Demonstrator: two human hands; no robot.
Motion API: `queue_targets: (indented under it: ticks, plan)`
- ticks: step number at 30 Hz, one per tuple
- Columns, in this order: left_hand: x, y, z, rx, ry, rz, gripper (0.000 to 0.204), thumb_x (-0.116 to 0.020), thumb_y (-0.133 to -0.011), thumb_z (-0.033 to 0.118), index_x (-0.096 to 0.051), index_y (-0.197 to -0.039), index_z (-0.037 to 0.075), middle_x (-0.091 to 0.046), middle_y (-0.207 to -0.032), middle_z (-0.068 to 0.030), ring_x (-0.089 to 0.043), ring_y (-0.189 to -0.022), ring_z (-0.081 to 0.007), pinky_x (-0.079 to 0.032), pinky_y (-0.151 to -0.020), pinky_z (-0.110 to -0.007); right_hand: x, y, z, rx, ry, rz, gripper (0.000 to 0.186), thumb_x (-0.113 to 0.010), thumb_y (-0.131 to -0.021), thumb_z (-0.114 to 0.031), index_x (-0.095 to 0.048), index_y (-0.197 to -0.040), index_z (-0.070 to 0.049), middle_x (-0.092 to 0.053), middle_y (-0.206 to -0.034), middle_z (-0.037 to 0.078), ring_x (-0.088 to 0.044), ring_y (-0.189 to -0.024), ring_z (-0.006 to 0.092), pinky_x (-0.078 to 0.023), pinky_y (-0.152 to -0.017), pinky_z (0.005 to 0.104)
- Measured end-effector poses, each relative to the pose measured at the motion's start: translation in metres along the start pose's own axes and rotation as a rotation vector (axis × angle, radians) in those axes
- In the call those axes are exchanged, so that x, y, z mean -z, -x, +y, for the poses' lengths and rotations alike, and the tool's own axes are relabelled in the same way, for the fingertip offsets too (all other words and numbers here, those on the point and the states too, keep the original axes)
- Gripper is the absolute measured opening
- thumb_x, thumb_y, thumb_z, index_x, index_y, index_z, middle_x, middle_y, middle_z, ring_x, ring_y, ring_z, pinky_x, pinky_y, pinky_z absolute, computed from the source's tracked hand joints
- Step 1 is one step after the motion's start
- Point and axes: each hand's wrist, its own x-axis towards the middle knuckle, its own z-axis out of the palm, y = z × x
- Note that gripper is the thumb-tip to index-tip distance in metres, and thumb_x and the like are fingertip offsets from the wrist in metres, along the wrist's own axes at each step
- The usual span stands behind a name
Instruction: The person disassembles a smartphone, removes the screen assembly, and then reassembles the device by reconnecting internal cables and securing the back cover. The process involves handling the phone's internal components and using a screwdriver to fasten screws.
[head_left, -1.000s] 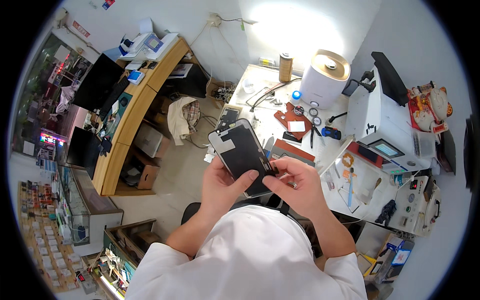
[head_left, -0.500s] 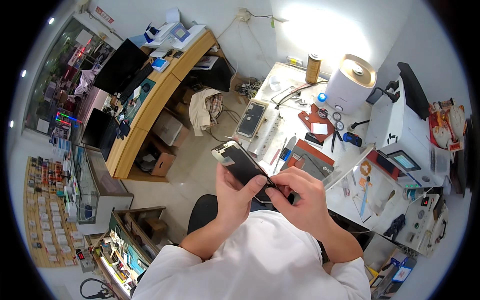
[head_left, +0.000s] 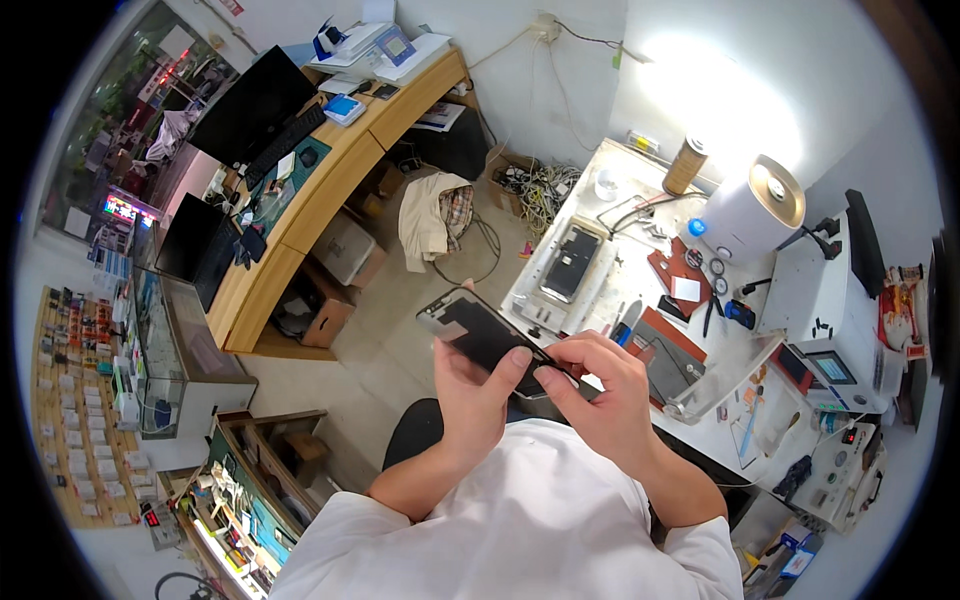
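Observation:
A dark phone screen panel [head_left: 478, 335], its back side up with a pale patch near one end, is held tilted in front of my chest. My left hand [head_left: 474, 402] wraps it from below and the side, thumb lying across its edge. At its near right end, my right hand [head_left: 606, 384] pinches the edge between thumb and fingers, where a thin dark strip shows; I cannot make out whether that strip is a separate part. Beyond my hands, another dark phone-shaped part [head_left: 572, 264] lies in a pale frame on the white workbench.
The workbench [head_left: 625, 225] carries a white cylindrical device [head_left: 752, 215], a spray can [head_left: 686, 165], a brown leather piece [head_left: 668, 268], a screwdriver [head_left: 739, 313] and a white machine with a screen [head_left: 828, 366]. At left stands a wooden desk [head_left: 330, 190]; a cream jacket [head_left: 425, 220] lies near it.
My view has shifted left, so the room and bench sit farther right and lower. Both hands keep their grip on the screen panel, with little change in the fingers.

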Motion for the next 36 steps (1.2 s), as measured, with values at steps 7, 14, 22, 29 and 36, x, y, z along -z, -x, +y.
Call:
queue_targets:
  ticks: [7, 14, 22, 29, 36]
  plan:
    - [0.069, -0.057, 0.036, -0.141, -0.163, -0.008, 0.061, -0.067, -0.088, -0.004, -0.033, -0.139, 0.001, -0.059, -0.117, -0.0102, -0.063, -0.102, -0.0147, -0.052, -0.09, -0.03, -0.079, -0.052, 0.011, -0.29, -0.232, -0.062, 0.017, -0.07, -0.086, 0.0, -0.065, -0.102, 0.003, -0.065, -0.091, 0.004, -0.059, -0.08, 0.0084, -0.05, -0.073, 0.0231]
    - [0.113, -0.091, 0.063, -0.105, -0.195, -0.045, 0.049, -0.065, -0.09, -0.003, -0.037, -0.13, 0.0, -0.06, -0.119, -0.0121, -0.063, -0.104, -0.0166, -0.052, -0.091, -0.03, -0.127, -0.079, 0.014, -0.425, -0.36, -0.004, 0.019, -0.071, -0.088, -0.004, -0.066, -0.105, 0.002, -0.065, -0.082, 0.001, -0.058, -0.072, 0.0057, -0.049, -0.066, 0.0221]
    - [0.127, -0.102, 0.07, -0.154, -0.219, -0.043, 0.051, -0.066, -0.09, -0.003, -0.037, -0.132, -0.001, -0.059, -0.12, -0.0119, -0.062, -0.106, -0.0164, -0.051, -0.093, -0.03, -0.139, -0.094, 0.012, -0.419, -0.473, -0.044, 0.02, -0.064, -0.092, -0.001, -0.065, -0.111, 0.004, -0.065, -0.087, 0.001, -0.059, -0.076, 0.0055, -0.05, -0.071, 0.0225]
    - [0.121, -0.102, 0.071, -0.21, -0.234, 0.02, 0.052, -0.067, -0.089, -0.002, -0.037, -0.132, -0.001, -0.058, -0.123, -0.0129, -0.061, -0.109, -0.0172, -0.05, -0.095, -0.031, -0.128, -0.103, 0.003, -0.431, -0.55, -0.089, 0.025, -0.059, -0.093, 0.002, -0.063, -0.118, 0.004, -0.068, -0.099, 0.004, -0.062, -0.087, 0.0065, -0.051, -0.08, 0.0229]
    - [0.104, -0.101, 0.067, -0.247, -0.256, 0.105, 0.055, -0.065, -0.09, -0.002, -0.036, -0.136, 0.002, -0.059, -0.121, -0.0114, -0.061, -0.106, -0.0177, -0.049, -0.096, -0.033, -0.11, -0.103, 0.003, -0.425, -0.55, -0.12, 0.025, -0.058, -0.094, 0.001, -0.063, -0.118, 0.003, -0.07, -0.102, 0.007, -0.064, -0.089, 0.0079, -0.051, -0.082, 0.0238]
